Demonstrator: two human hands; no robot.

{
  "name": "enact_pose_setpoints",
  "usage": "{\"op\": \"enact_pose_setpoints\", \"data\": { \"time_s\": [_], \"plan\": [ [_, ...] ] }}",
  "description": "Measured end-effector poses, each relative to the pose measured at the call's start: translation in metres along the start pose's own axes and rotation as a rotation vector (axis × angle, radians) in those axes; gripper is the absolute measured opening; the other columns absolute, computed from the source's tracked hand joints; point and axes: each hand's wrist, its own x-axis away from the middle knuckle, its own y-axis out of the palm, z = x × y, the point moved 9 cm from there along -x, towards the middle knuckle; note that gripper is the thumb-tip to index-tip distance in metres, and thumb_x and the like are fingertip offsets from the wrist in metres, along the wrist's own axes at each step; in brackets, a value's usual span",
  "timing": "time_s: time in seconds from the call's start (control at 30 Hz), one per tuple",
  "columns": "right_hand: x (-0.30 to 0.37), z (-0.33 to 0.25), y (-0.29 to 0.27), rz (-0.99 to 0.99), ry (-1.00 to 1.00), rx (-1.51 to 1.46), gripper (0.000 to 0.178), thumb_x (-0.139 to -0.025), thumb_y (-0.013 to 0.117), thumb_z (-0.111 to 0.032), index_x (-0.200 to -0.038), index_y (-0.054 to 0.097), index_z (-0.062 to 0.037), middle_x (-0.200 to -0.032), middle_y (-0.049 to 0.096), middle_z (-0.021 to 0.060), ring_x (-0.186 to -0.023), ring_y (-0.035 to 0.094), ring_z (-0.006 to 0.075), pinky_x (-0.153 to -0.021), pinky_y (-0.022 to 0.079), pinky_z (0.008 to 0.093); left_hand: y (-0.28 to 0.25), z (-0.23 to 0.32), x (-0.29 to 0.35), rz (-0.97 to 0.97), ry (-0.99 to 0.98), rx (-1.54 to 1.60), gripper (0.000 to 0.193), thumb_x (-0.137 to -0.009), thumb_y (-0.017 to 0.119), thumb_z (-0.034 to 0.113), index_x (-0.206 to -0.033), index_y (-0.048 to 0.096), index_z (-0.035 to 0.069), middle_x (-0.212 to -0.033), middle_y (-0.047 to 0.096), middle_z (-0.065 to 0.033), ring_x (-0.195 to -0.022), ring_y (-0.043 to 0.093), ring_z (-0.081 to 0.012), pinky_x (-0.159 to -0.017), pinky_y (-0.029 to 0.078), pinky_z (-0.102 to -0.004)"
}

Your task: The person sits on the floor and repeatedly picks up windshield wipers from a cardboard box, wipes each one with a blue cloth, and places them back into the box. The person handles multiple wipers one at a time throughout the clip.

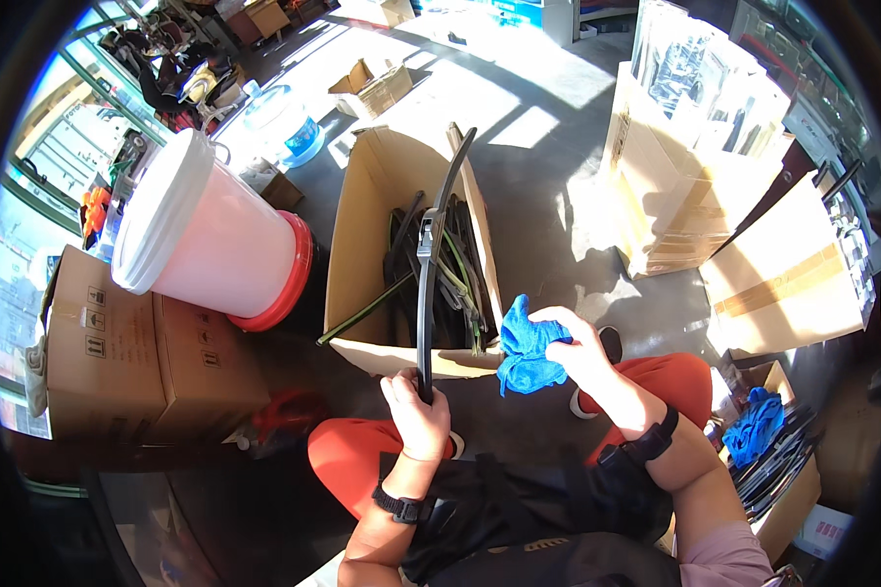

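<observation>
A long black wiper blade point(426, 293) stands nearly upright, its lower end wrapped in the fingers of my left hand point(419, 416). Its grey connector point(428, 235) sits partway up, and the curved tip reaches above the box behind. My right hand point(582, 347) pinches a crumpled blue cloth point(529, 352), held to the right of the blade and apart from it. Just beyond both hands, an open cardboard box point(367, 196) contains several dark wiper blades point(465, 259) lying in a loose bundle; one greenish strip sticks out over its left edge.
Left stand a white bucket point(225, 215) with a red base and cardboard cartons point(117, 352). Farther off are a water jug point(284, 127) and a small box point(372, 90). Tall cartons point(671, 205) fill the right. Near my right elbow, another blue cloth point(754, 428) lies on a box of blades.
</observation>
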Motion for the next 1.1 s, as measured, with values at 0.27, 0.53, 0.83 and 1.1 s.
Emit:
{"op": "enact_pose_setpoints", "data": {
  "time_s": [0.27, 0.53, 0.83, 1.1],
  "plan": [
    [0.001, 0.0, -0.003, 0.022, -0.057, 0.016, 0.046, -0.066, 0.051, 0.009, -0.109, 0.059, -0.0074, -0.09, 0.058, 0.0018, -0.082, 0.053, 0.0089, -0.073, 0.044, 0.0241, 0.004, 0.004, 0.016, 0.025, 0.074, 0.048, 0.03, -0.067, 0.061, -0.007, -0.092, 0.046, -0.003, -0.088, 0.042, -0.0156, -0.078, 0.045, -0.0291, -0.071, 0.041, -0.0368],
    [0.003, -0.001, 0.002, -0.039, -0.007, 0.036, 0.048, -0.064, 0.049, 0.008, -0.11, 0.058, -0.0051, -0.099, 0.058, 0.003, -0.094, 0.053, 0.0117, -0.085, 0.042, 0.026, 0.016, -0.02, 0.024, -0.063, -0.07, 0.409, 0.032, -0.071, 0.064, -0.007, -0.093, 0.044, 0.003, -0.087, 0.042, -0.0045, -0.075, 0.043, -0.0138, -0.068, 0.039, -0.025],
    [0.005, -0.007, 0.019, -0.123, 0.011, -0.142, 0.05, -0.069, 0.051, 0.006, -0.118, 0.054, -0.0045, -0.108, 0.057, 0.0046, -0.103, 0.052, 0.0137, -0.092, 0.04, 0.0285, 0.042, -0.003, 0.041, -0.335, -0.399, 1.062, 0.035, -0.073, 0.061, -0.01, -0.097, 0.044, 0.009, -0.082, 0.045, 0.0047, -0.073, 0.043, -0.0033, -0.066, 0.04, -0.0179],
    [0.01, 0.01, 0.044, -0.3, 0.124, -0.333, 0.042, -0.083, 0.057, -0.006, -0.125, 0.051, -0.0017, -0.114, 0.058, 0.0073, -0.102, 0.056, 0.0135, -0.089, 0.045, 0.0285, 0.059, 0.029, 0.057, -0.459, -0.524, 1.264, 0.038, -0.073, 0.063, -0.008, -0.103, 0.045, 0.008, -0.077, 0.054, -0.003, -0.064, 0.051, -0.0106, -0.059, 0.044, -0.0219]
  ]
}}
